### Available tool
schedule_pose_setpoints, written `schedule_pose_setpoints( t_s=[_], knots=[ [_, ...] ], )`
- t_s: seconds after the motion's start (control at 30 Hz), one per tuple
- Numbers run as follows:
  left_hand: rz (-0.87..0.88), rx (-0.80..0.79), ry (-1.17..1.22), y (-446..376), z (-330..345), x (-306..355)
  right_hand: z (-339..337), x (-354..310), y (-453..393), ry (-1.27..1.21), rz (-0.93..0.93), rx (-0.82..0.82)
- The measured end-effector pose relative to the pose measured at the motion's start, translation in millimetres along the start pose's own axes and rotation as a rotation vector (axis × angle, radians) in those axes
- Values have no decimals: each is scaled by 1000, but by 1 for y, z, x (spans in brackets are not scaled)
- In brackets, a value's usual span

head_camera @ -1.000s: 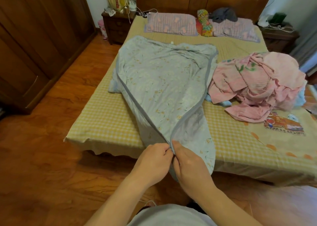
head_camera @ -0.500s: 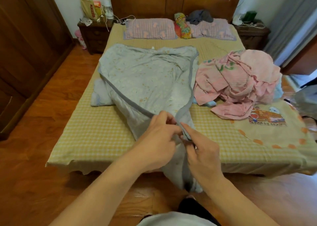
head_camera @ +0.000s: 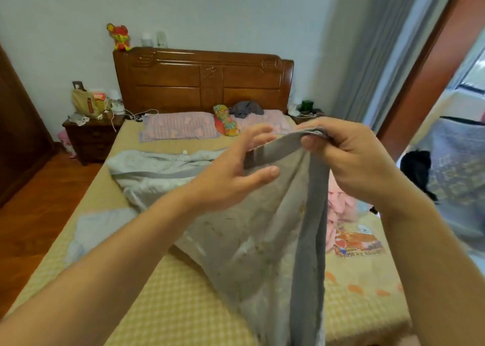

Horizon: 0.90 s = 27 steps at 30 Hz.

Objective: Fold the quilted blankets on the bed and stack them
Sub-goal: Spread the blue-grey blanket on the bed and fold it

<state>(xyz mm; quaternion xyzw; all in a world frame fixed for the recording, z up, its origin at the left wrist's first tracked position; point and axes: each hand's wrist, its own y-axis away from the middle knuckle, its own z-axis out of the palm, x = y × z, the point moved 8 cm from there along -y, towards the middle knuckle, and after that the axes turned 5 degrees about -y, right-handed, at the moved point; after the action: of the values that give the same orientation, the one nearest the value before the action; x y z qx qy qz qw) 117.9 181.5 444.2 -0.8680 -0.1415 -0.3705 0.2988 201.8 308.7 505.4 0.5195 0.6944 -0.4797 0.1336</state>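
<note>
R hand (head_camera: 349, 162) pinches the grey-trimmed corner of the blue blanket (head_camera: 257, 240), fingers (head_camera: 312, 142) curled round the edge. L hand (head_camera: 233, 177) beside it, fingers spread and relaxed, thumb touching the trim. Blanket hangs from the raised corner, long axis running down toward the camera; rest trails back-left across the bed (head_camera: 168, 301). Cartoon print on the sheet (head_camera: 357, 243), text too blurred to read. Pink blanket (head_camera: 341, 209) behind. Pillow (head_camera: 178, 126), headboard (head_camera: 202, 80). Paper bag (head_camera: 86, 104) on nightstand (head_camera: 91, 138), contents unclear.
</note>
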Motion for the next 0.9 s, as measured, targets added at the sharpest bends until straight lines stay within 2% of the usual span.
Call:
schedule_pose_setpoints(
  t_s=[0.1, 0.23, 0.33, 0.37, 0.43, 0.5, 0.57, 0.67, 0.8, 0.9],
  knots=[
    [127, -30, -17, -49, -11, 21, -20, -1, -30, -83, 26, 60],
    [179, 34, -19, -95, -17, 18, -19, 10, -48, 6, 55, 142],
    [185, -45, -119, -115, -11, 4, -13, 44, -42, -21, 138, 361],
    [189, -44, -161, -120, -14, -1, -11, 65, -31, -35, 199, 436],
    [179, -35, -160, -130, -23, -10, 2, 114, 6, -83, 353, 478],
    [201, -66, -60, -137, -28, -11, 26, 162, 58, -90, 565, 415],
    [193, -81, -7, -145, -31, -15, 51, 203, 109, 39, 778, 343],
    [184, -90, 2, -156, -31, -26, 63, 248, 145, 191, 998, 329],
    [188, 77, 52, -172, -51, -54, 46, 274, 162, 127, 1091, 504],
    [83, 267, 101, -189, -72, -88, 45, 279, 165, 260, 1116, 453]
  ],
)
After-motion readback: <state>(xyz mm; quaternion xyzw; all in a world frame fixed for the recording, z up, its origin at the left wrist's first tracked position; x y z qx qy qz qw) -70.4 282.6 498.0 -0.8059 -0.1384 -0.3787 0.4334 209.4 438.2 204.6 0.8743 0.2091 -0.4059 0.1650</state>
